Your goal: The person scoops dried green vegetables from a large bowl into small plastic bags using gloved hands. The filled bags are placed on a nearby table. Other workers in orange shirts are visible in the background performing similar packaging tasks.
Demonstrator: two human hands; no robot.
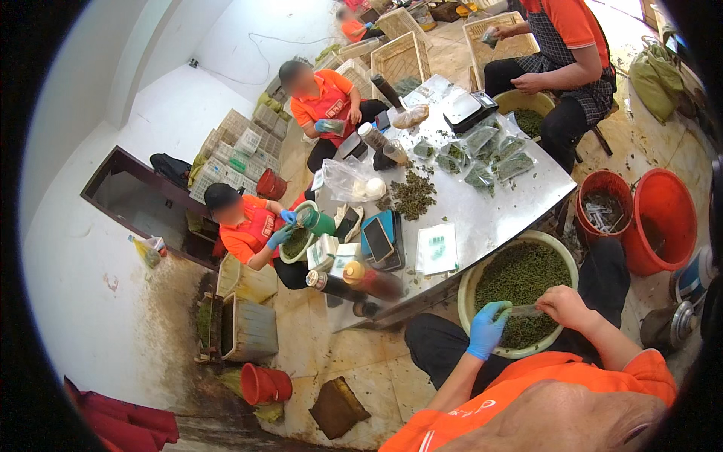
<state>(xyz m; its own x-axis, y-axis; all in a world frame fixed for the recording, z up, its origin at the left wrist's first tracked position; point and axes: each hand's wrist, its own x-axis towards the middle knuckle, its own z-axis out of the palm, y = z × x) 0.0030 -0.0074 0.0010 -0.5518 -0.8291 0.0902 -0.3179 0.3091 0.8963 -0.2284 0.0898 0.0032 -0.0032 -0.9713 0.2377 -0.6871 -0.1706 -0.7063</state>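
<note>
My left hand [487, 330], in a blue glove, pinches one end of a clear plastic bag [525, 311]. My bare right hand [565, 307] grips the bag's other end. Both hands are above a large pale plastic tub [464, 302] between my knees. Small green berries, like green peppercorns [522, 274], fill much of the tub. Whether the bag holds anything is too small to tell.
A metal table [497, 220] stands ahead, bearing filled clear bags [480, 141], a printed bag [438, 248], a scale with a phone [377, 240] and bottles [370, 279]. Red buckets [661, 220] stand at my right. Several people in orange shirts sit around the table.
</note>
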